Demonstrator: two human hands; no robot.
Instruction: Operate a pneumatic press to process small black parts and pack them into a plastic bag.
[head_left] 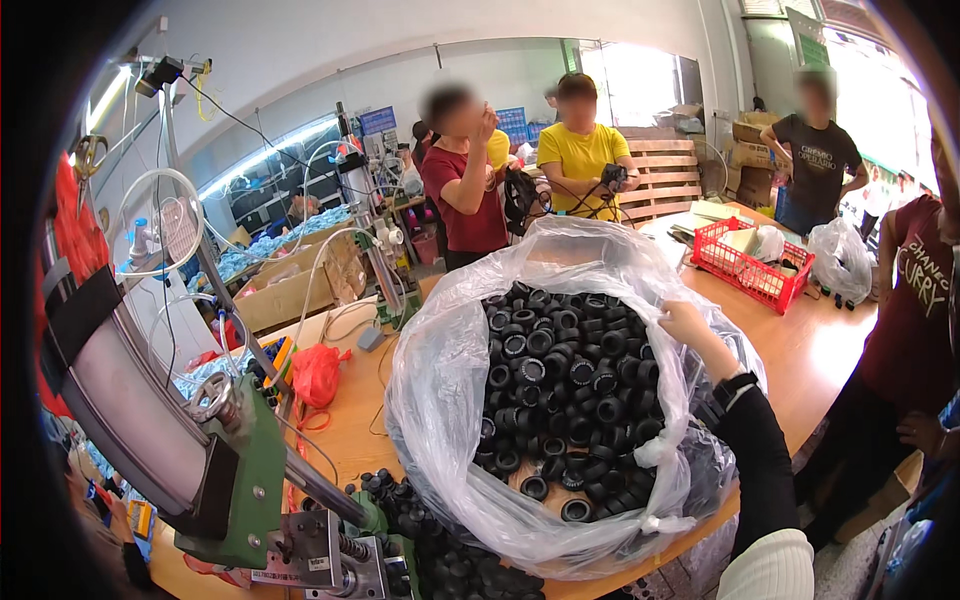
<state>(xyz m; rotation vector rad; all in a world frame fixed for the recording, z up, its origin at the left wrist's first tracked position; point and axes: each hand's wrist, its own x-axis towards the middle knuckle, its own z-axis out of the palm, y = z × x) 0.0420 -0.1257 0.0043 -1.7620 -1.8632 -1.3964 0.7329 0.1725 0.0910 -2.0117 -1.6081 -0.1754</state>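
Observation:
A large clear plastic bag (430, 400) stands wide open on the table, its rim spread outward. Inside lies a heap of small black toy-like tyres (560, 370), some with pale lettering on the sides. My right hand (685, 322) reaches in from the lower right, dark-sleeved and with a black watch (735, 388) at the wrist. Its fingers are closed on the bag's right rim. I do not see my left hand. More small black parts (460, 560) are heaped on the table in front of the bag.
At left stands a green-based press (240, 500) with a grey cylinder. A red plastic bag (320, 375) lies beside it. A red crate (750, 265) sits at the table's far right. Several people stand around the table. Another person's hand (120, 522) shows at lower left.

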